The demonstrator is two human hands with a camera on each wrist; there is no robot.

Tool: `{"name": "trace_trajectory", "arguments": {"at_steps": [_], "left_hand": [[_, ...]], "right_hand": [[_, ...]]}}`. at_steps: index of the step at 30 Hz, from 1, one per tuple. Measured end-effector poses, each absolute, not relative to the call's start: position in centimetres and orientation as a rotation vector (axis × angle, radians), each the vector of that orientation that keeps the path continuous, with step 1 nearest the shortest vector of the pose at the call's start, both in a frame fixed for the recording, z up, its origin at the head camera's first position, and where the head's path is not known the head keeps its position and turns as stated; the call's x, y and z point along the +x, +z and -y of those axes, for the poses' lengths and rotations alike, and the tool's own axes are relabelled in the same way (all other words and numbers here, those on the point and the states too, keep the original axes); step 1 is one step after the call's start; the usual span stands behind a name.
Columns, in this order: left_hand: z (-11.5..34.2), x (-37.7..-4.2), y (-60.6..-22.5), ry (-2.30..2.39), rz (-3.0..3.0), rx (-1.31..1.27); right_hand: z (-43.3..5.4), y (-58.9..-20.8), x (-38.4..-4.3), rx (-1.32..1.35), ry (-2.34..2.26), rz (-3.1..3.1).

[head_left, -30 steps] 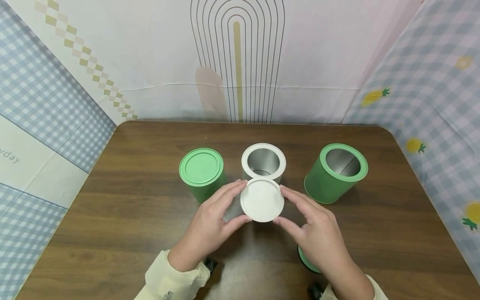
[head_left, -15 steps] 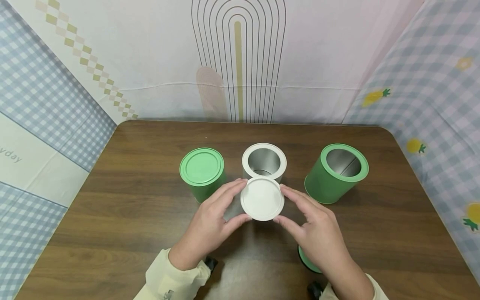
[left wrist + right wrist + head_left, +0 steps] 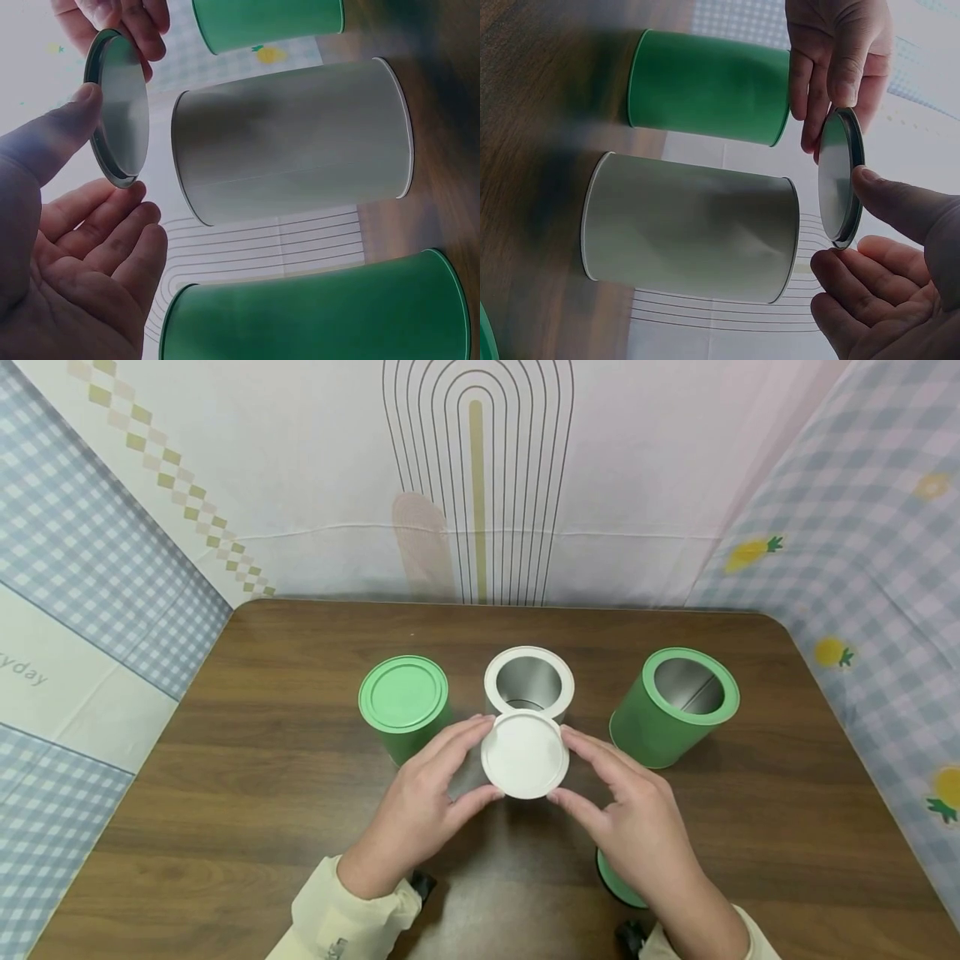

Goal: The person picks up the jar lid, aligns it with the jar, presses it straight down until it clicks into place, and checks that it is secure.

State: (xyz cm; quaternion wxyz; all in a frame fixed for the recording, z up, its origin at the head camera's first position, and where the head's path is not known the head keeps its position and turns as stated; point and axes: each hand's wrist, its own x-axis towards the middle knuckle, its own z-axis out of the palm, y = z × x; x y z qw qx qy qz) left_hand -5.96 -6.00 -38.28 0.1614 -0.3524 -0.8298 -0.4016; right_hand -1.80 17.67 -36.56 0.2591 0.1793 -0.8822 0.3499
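Note:
Between both hands is a round white lid (image 3: pixel 525 753), its metal underside (image 3: pixel 124 105) showing in the left wrist view. My left hand (image 3: pixel 420 806) pinches the lid's left edge with thumb and fingertips; my right hand (image 3: pixel 633 810) pinches the right edge likewise. Just beyond stands an uncovered white can (image 3: pixel 528 652), upright, its metal inside visible. In the right wrist view the lid hangs above the can's rim, apart from it. Left of the white can is a green can (image 3: pixel 402 693) with its green lid on. To the right is an uncovered green can (image 3: pixel 648 731).
A green disc (image 3: pixel 618 885) lies on the wooden table (image 3: pixel 247 777), partly hidden under my right forearm. Behind the table's far edge hangs a patterned cloth (image 3: pixel 637 460). Checked cloth (image 3: pixel 885 560) covers the right side, and more hangs on the left.
Both hands keep their hold on the white lid, which has shifted very slightly away from me, toward the white can. The cans have not moved.

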Motion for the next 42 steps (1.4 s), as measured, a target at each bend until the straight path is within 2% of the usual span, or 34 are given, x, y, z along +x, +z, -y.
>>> {"name": "trace_trajectory", "arguments": {"at_steps": [42], "left_hand": [[5.66, -6.36, -38.02, -1.117, 2.326, -0.998]], "right_hand": [[-17.70, -35.87, -1.91, 0.449, 0.933, 2.420]]}}
